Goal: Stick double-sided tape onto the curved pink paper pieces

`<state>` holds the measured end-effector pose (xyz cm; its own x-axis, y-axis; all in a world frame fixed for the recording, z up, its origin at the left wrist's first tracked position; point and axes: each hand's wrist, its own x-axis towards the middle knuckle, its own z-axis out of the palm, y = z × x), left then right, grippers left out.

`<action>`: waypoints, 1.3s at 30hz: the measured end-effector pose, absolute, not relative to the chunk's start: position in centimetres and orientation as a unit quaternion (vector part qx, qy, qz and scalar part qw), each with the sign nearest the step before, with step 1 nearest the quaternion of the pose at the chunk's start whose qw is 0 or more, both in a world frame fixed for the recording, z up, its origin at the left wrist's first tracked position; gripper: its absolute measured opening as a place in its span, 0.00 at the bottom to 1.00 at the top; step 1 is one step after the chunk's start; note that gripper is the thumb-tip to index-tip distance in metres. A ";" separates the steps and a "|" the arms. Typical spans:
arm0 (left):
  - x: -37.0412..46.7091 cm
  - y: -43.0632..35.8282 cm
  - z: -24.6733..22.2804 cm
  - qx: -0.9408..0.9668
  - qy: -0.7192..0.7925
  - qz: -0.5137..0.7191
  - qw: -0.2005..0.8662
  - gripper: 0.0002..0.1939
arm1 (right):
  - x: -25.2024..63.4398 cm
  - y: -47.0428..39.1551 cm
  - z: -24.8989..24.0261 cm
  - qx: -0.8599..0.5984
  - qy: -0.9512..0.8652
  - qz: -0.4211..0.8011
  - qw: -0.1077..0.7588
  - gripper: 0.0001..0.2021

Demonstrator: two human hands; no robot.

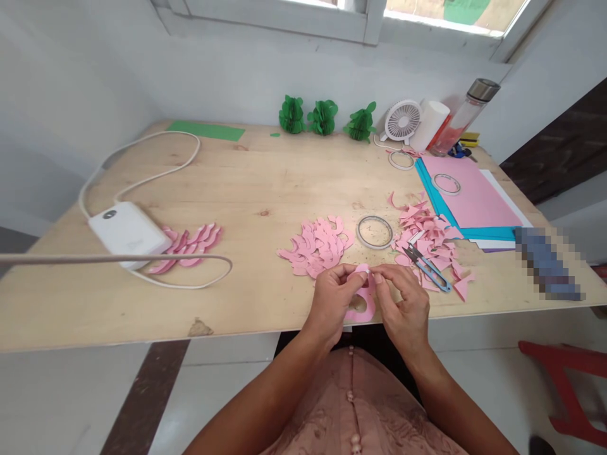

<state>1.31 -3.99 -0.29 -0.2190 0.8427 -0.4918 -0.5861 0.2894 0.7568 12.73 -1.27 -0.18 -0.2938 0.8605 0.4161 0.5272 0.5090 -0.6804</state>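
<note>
Near the table's front edge, my left hand (331, 302) pinches a pink paper cutout (370, 304) between thumb and fingers. The cutout is curved, with a round opening in its lower part. At its top edge my right hand (406, 304) has thumb and forefinger pressed together, beside a small white bit at the left thumb. What the right fingertips grip is too small to make out. Just beyond my left hand lies a pile of curved pink paper pieces (315, 246). Beyond my right hand, blue-handled thread snips (434, 273) rest on pink paper scraps (429, 227).
A tape roll (358, 234) lies between the piles. Stacked paper sheets (478, 202) carry another roll. A white power bank (128, 230) with a cable sits left, by layered pink strips (202, 243). Green paper ornaments (324, 118), a small fan (403, 120) and a bottle (467, 117) stand behind.
</note>
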 end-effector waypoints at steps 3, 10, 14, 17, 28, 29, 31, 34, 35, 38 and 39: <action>1.3 -4.0 -0.3 0.131 0.520 0.582 0.612 0.10 | 12.8 -1.3 -0.3 -0.441 -0.777 0.205 0.399 0.08; 1.4 -4.0 -0.3 0.142 0.529 0.574 0.609 0.10 | 12.9 -1.1 -0.4 -0.441 -0.779 0.191 0.403 0.08; 1.4 -4.0 -0.3 0.148 0.529 0.580 0.602 0.09 | 13.3 -0.6 -0.6 -0.471 -0.756 0.198 0.409 0.07; 1.4 -4.0 -0.4 0.156 0.519 0.579 0.609 0.09 | 13.4 -0.4 -0.6 -0.491 -0.722 0.291 0.391 0.07; 1.3 -4.4 -0.6 0.213 0.540 0.552 0.599 0.08 | 13.1 -0.8 -0.8 -0.508 -0.642 0.443 0.365 0.06; 1.2 -4.4 -0.7 0.218 0.544 0.552 0.594 0.08 | 13.1 -0.9 -1.0 -0.507 -0.628 0.463 0.366 0.06; 1.1 -4.4 -0.9 0.222 0.548 0.549 0.591 0.08 | 13.3 -0.8 -1.2 -0.500 -0.601 0.506 0.365 0.08; 1.1 -4.5 -1.1 0.222 0.551 0.544 0.593 0.07 | 14.1 0.1 -1.3 -0.493 -0.614 0.501 0.360 0.09; 1.1 -4.5 -1.1 0.220 0.552 0.543 0.593 0.08 | 14.6 0.6 -1.3 -0.498 -0.634 0.469 0.361 0.10; 1.1 -4.6 -0.9 0.213 0.561 0.540 0.590 0.08 | 16.7 2.8 -1.5 -0.541 -0.688 0.324 0.360 0.09; 1.2 -4.6 -0.9 0.210 0.563 0.539 0.591 0.08 | 17.4 3.6 -1.6 -0.558 -0.703 0.263 0.353 0.09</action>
